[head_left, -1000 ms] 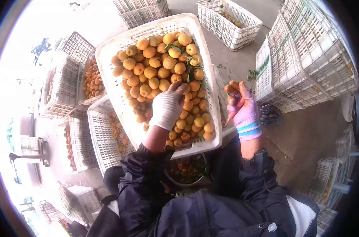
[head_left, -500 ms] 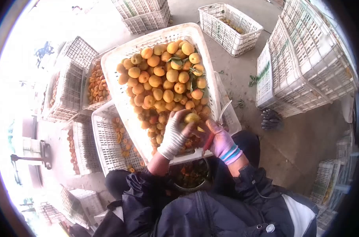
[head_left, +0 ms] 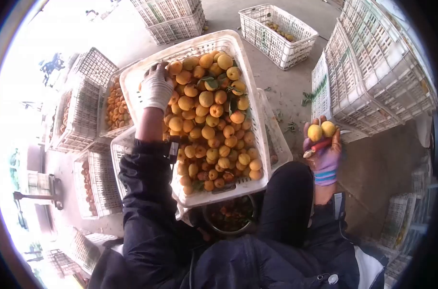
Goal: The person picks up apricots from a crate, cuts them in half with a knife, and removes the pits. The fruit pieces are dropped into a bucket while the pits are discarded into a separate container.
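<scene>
My left hand (head_left: 156, 87), in a whitish knit glove, reaches into the far left corner of a white plastic crate (head_left: 243, 50) heaped with apricots (head_left: 206, 99). Its fingers curl down over the fruit there, and the fingertips are hidden. Out to the right, beyond my knee, my right hand (head_left: 323, 153) is palm up in a purple glove with blue bands. Two yellow apricots (head_left: 321, 131) rest against its fingers. A red-handled tool (head_left: 321, 145), which looks like a small knife, lies across the same palm. Some green leaves (head_left: 212, 82) lie among the crate's fruit.
Below the crate, between my legs, a round metal bowl (head_left: 230, 226) holds dark scraps. Crates of orange fruit (head_left: 117, 107) stand at left. Tall stacked crates (head_left: 368, 82) rise at right. Another crate (head_left: 279, 45) sits on the floor at the back.
My hands have parted from over the crate's near side. The left has gone to the far left corner; the right has swung out right, now with two apricots. The dark glove on the floor is now hidden.
</scene>
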`<state>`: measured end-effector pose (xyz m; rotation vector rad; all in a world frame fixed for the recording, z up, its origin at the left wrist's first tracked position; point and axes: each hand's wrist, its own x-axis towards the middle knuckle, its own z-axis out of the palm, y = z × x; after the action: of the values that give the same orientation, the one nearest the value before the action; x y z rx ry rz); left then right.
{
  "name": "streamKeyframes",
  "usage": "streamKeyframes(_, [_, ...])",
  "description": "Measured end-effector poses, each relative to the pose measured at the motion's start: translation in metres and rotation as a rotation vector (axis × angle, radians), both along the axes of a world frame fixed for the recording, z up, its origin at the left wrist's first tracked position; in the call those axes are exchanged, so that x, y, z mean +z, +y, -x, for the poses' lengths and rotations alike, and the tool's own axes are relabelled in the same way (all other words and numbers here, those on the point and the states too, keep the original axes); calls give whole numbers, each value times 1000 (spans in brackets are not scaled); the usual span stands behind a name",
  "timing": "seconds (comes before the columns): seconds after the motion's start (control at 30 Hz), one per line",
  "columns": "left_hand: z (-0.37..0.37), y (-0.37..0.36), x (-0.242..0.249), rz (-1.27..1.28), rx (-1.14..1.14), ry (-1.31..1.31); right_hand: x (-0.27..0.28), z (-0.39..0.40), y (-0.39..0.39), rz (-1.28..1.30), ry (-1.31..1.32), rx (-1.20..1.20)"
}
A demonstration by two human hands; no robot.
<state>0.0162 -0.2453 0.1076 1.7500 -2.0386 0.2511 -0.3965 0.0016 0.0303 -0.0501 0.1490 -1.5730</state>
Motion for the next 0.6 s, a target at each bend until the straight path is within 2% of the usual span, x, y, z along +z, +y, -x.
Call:
streamKeyframes(0.13, [13,5,13,-177,97,-186,-21,36,25,-12,98,-96])
streamKeyframes(0.23, [18,30,8,-184,162,-286,-45,48,35,-207,193,-222])
streamKeyframes(0.33, [19,74,-16,-31,31,-255,-50,54,35,-175,71,-136])
streamKeyframes(0.37, [23,92,-26,-186,64,-348,-49,55,33,-185,61,-127])
streamKeyframes(0.4, [14,110,-48,-183,70,-227,-49,54,30,-192,57,-121])
streamKeyframes(0.5, [-2,171,-80,-520,206,-63,-42,50,25,-102,-3,-98])
streamKeyframes(0.53, [-29,187,-134,-402,17,-296,-38,47,25,-75,24,-95])
streamKeyframes(0.6, [-19,212,-123,-402,61,-56,-26,39,26,-124,31,-60])
